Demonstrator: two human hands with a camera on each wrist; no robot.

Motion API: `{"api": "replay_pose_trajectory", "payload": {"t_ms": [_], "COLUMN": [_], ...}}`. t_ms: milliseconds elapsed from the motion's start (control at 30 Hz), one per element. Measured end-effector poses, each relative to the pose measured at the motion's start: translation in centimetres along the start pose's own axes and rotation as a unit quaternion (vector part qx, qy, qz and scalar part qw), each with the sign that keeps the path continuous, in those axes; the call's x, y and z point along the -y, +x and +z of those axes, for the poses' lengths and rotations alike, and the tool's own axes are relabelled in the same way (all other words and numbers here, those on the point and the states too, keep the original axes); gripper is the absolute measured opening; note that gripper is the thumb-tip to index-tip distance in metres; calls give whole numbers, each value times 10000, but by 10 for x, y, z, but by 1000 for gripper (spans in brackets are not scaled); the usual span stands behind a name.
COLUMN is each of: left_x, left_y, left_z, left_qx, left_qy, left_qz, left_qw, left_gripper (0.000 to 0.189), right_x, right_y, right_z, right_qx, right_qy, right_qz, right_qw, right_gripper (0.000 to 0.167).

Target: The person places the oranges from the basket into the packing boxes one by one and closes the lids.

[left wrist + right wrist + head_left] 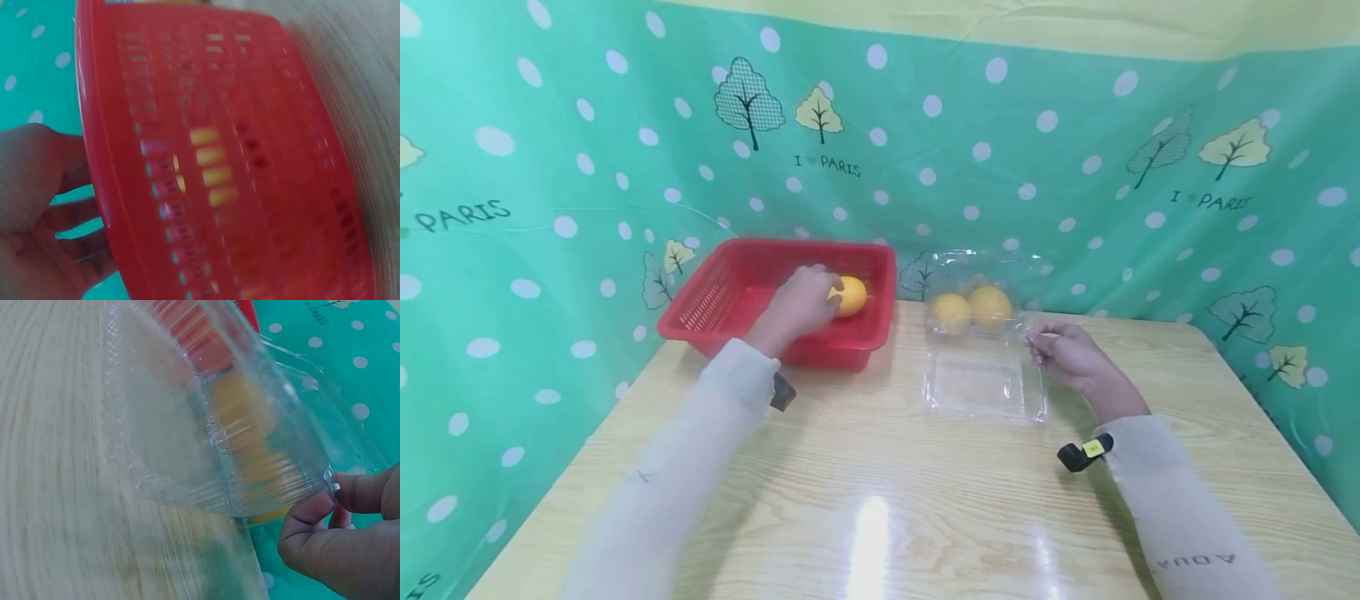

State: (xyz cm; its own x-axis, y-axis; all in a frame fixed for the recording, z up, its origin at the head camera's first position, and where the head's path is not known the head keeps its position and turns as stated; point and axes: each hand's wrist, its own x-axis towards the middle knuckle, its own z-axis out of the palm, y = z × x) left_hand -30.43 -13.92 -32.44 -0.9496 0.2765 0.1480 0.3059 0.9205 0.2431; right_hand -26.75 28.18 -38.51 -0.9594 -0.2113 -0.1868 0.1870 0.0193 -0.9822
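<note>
My left hand (803, 300) reaches over the near side of the red plastic basket (778, 350), its fingers curled on the left side of an orange (852, 297). In the left wrist view the basket's slotted wall hides the fingertips, and yellow shows through its slots. Over on the right, my right hand (1071, 354) pinches the edge of a clear plastic clamshell box (169, 425) between thumb and fingers. The box stands with its lid raised. Two oranges (991, 307) show plainly in its back part, seen through the plastic; something yellowish behind them is unclear.
Everything stands on a light wooden table (940, 500). A green dotted curtain (970, 150) hangs close behind the basket and box and along the left side. Dark wrist devices (1086, 452) sit at both sleeves.
</note>
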Motion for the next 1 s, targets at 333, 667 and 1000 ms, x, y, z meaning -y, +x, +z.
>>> {"api": "replay_pose_trajectory", "payload": {"t_ms": [333, 667, 1000], "left_x": [37, 51, 60], "left_y": [1, -3, 0], "left_z": [-3, -18, -13], "left_qx": [1057, 2289, 2524], "left_qy": [-463, -151, -177], "left_qz": [145, -298, -674], "left_qw": [9932, 9729, 9651], "left_gripper": [20, 54, 28], "right_x": [-11, -14, -17], "right_y": [5, 5, 4], "right_z": [-1, -3, 0], "right_qx": [-212, -293, -374], "right_qy": [-327, -37, -77], "right_qz": [-10, -77, -14], "right_qw": [9992, 9995, 9993], "right_gripper": [15, 13, 14]}}
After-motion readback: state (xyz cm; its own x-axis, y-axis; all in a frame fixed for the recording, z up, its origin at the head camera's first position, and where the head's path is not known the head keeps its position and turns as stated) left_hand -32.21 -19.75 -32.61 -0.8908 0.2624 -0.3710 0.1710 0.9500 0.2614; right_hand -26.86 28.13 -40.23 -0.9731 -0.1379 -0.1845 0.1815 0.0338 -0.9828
